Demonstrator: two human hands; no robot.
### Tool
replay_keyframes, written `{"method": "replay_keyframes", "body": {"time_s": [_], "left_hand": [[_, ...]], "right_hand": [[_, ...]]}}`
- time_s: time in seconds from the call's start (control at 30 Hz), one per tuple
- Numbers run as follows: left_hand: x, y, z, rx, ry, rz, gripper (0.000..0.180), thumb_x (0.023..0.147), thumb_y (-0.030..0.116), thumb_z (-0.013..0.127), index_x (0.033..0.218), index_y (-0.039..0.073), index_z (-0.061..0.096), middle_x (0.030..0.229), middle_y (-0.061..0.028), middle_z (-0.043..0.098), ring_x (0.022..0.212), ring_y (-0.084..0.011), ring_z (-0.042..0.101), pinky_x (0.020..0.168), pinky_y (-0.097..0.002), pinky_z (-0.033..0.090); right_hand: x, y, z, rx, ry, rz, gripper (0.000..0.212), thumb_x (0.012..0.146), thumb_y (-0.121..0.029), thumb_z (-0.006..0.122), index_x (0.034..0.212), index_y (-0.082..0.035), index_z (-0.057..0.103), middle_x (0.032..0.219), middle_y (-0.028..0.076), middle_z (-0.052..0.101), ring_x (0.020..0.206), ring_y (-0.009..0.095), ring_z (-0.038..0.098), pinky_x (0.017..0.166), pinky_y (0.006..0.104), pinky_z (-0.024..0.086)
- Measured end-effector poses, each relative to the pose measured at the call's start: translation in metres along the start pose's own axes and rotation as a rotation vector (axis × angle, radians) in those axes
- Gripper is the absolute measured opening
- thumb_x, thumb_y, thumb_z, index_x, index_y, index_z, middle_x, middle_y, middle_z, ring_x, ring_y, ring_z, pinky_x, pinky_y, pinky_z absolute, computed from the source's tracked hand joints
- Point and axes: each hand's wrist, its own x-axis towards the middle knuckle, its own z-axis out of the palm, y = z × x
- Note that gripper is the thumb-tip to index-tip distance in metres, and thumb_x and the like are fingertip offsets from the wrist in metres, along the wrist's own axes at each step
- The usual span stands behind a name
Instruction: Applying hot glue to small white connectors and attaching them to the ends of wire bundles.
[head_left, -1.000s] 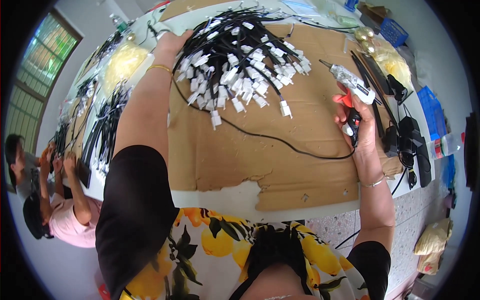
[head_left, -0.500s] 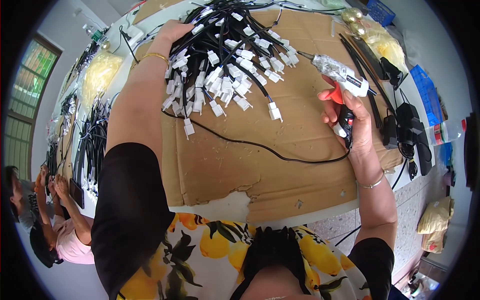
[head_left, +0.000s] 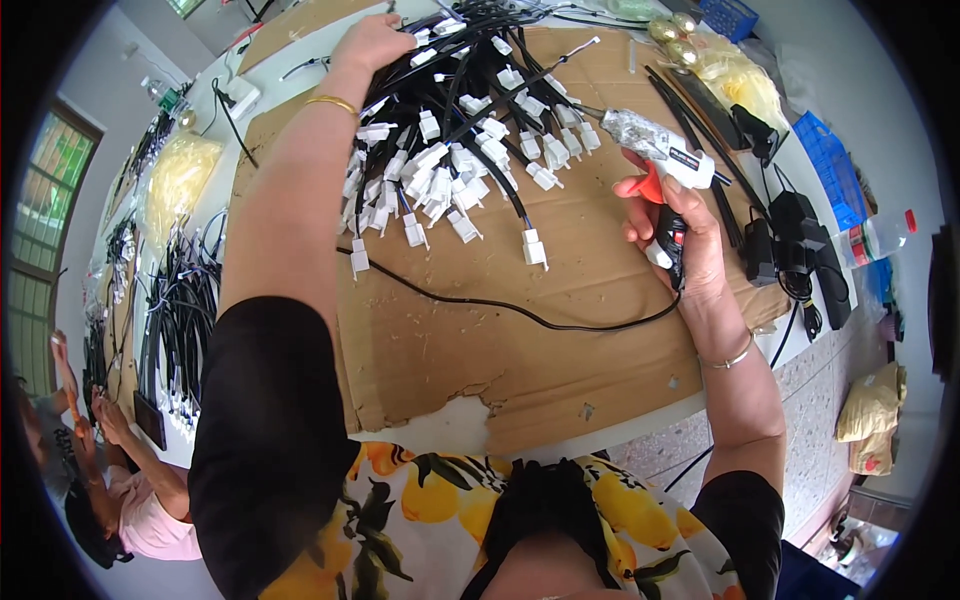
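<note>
A large heap of black cables (head_left: 455, 75) with white plastic connectors (head_left: 440, 185) lies on brown cardboard (head_left: 450, 375). At the heap's far left, my left hand (head_left: 372, 43) reaches over with curled fingers and appears to grip a black cable; its fingertips are partly hidden. My right hand (head_left: 690, 235) is wrapped round the black handle of a hot glue gun (head_left: 655, 140), fingers by its red trigger. The gun's nozzle points left, near the connectors on the heap's right side. Its black cord (head_left: 520, 310) runs leftward across the cardboard toward the heap.
Black rods (head_left: 695, 145), power adapters (head_left: 795, 225), a yellowish plastic bag (head_left: 740, 85) and a blue basket (head_left: 830, 165) line the right side, with a clear bottle (head_left: 880, 238) beyond. Leftward lie another bag (head_left: 182, 180) and more cables (head_left: 185, 310); other people (head_left: 150, 510) work there.
My left hand has moved farther up along the heap's far left side. My right hand still holds the glue gun in much the same pose. The whole view has shifted slightly.
</note>
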Motion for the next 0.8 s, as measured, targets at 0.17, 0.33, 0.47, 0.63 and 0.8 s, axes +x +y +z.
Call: {"method": "replay_keyframes", "body": {"time_s": [0.17,0.33,0.47,0.63,0.8], "left_hand": [[-0.052,0.135,-0.083,0.002,-0.031,0.327,0.032,0.071,0.026,0.058,0.092,0.003,0.064,0.082,-0.021,0.062,0.077,-0.0313,0.061,0.071,-0.0353,0.049],[-0.07,0.19,0.007,0.065,-0.23,0.664,0.029,0.077,0.028,0.053,0.102,0.017,0.063,0.09,-0.0114,0.063,0.082,-0.0271,0.061,0.075,-0.0359,0.048],[-0.103,0.22,0.035,0.364,-0.389,0.622,0.021,0.078,0.023,0.047,0.081,0.013,0.066,0.084,-0.0083,0.064,0.079,-0.0265,0.061,0.068,-0.0386,0.049],[-0.123,0.196,0.022,0.394,-0.317,0.631,0.017,0.074,0.019,0.049,0.078,0.01,0.064,0.08,-0.0094,0.063,0.077,-0.0271,0.061,0.065,-0.0389,0.048],[-0.146,0.156,-0.016,0.485,-0.343,0.709,0.015,0.072,0.009,0.05,0.08,0.01,0.063,0.081,-0.0074,0.063,0.08,-0.025,0.062,0.064,-0.0367,0.049]], "right_hand": [[-0.006,-0.005,-0.007,-0.012,0.024,-0.032,0.056,0.081,-0.03,0.052,0.123,0.005,0.038,0.091,0.009,0.06,0.056,0.009,0.04,0.057,0.0234,0.041],[-0.002,-0.001,-0.011,0.057,0.116,-0.111,0.047,0.083,-0.027,0.051,0.12,0.003,0.044,0.091,0.009,0.06,0.056,0.009,0.042,0.058,0.0238,0.041],[-0.001,-0.004,-0.012,0.111,0.206,-0.124,0.039,0.085,-0.024,0.05,0.115,0.001,0.049,0.089,0.01,0.061,0.055,0.009,0.044,0.057,0.025,0.043],[0.003,-0.004,-0.013,0.086,0.183,-0.127,0.034,0.087,-0.022,0.047,0.112,0.001,0.05,0.09,0.01,0.061,0.055,0.01,0.045,0.057,0.0255,0.044],[0.001,-0.004,-0.014,0.064,0.13,-0.12,0.036,0.087,-0.023,0.047,0.113,0.001,0.048,0.092,0.01,0.061,0.056,0.009,0.045,0.057,0.0248,0.043]]}}
